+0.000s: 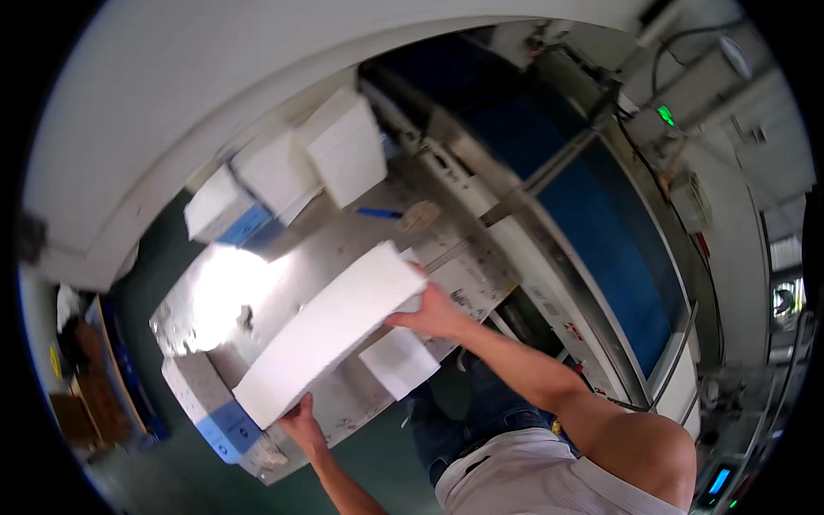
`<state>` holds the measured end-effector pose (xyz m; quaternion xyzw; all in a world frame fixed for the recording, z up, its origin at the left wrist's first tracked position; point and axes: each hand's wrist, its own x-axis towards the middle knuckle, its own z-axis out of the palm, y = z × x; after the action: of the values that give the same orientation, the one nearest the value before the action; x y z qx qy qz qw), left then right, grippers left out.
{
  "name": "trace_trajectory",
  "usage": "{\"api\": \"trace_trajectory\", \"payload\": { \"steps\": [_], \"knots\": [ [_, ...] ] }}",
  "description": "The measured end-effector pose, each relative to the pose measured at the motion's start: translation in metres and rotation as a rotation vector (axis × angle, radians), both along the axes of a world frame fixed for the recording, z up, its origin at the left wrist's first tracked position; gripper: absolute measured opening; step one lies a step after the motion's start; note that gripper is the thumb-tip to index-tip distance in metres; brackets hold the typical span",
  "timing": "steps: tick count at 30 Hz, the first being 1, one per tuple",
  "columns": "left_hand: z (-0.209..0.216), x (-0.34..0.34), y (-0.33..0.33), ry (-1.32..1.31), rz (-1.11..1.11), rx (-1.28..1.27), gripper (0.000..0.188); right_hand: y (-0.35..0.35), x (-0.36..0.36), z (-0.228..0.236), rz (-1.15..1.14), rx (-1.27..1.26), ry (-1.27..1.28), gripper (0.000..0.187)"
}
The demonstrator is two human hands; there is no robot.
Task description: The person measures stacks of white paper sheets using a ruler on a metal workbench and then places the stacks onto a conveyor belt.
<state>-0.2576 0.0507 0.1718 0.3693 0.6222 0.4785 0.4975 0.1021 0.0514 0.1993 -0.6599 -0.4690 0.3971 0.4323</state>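
A long white block [330, 322], perhaps a stack of folded sheets, lies tilted across the view above the metal table. My left hand [302, 423] grips its near left end from below. At its other end, my right hand [436, 313] is closed around the right edge, the thumb beneath. Below the block, at the table's near edge, lies a white sheet or flat packet [399, 364]. A blue-and-white carton [204, 399] rests beside the block's left end. The undersides of the block and the fingers beneath it are partly hidden.
The scuffed metal table [275, 296] carries white stacks [343, 150] and another blue-and-white carton [225, 206] at its far side. A blue pen-like item [378, 212] lies near a round brown roll [419, 217]. On the right runs a blue conveyor belt [601, 249] with metal rails.
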Motion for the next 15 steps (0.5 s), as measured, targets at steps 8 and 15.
{"api": "trace_trajectory", "payload": {
  "steps": [8,15],
  "knots": [
    [0.140,0.391,-0.065,-0.090,-0.764,0.089,0.057,-0.246,0.356,0.194,-0.568,0.117,-0.200,0.091],
    [0.128,0.641,-0.199,-0.538,-0.794,-0.365,0.086,-0.357,0.568,0.241,-0.554,-0.233,-0.393,0.105]
  ]
}}
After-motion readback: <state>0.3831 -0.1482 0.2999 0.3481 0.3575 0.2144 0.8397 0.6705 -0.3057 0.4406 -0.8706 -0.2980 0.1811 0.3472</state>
